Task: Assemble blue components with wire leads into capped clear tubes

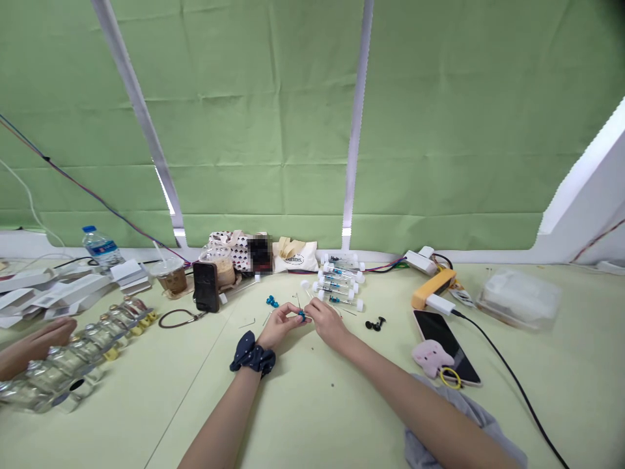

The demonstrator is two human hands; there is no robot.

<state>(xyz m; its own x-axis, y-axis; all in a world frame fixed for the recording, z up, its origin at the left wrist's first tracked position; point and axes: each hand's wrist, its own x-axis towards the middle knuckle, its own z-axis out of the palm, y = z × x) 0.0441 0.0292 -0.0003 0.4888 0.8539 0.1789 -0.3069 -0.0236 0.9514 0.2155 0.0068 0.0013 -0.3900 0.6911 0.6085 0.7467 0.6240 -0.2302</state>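
The left hand (277, 327) pinches a small shiny blue piece (301, 316) between thumb and finger, over the pale yellow-green table (293, 423). The right hand (326, 319) is just beside it, fingers curled in; I cannot tell what they hold. Nearby lie more small blue pieces (272, 301) and clear tubes with white caps (338, 285).

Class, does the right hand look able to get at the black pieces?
Probably yes: nothing tall stands between the right hand and the black pieces, though that hand is busy at the blue piece.
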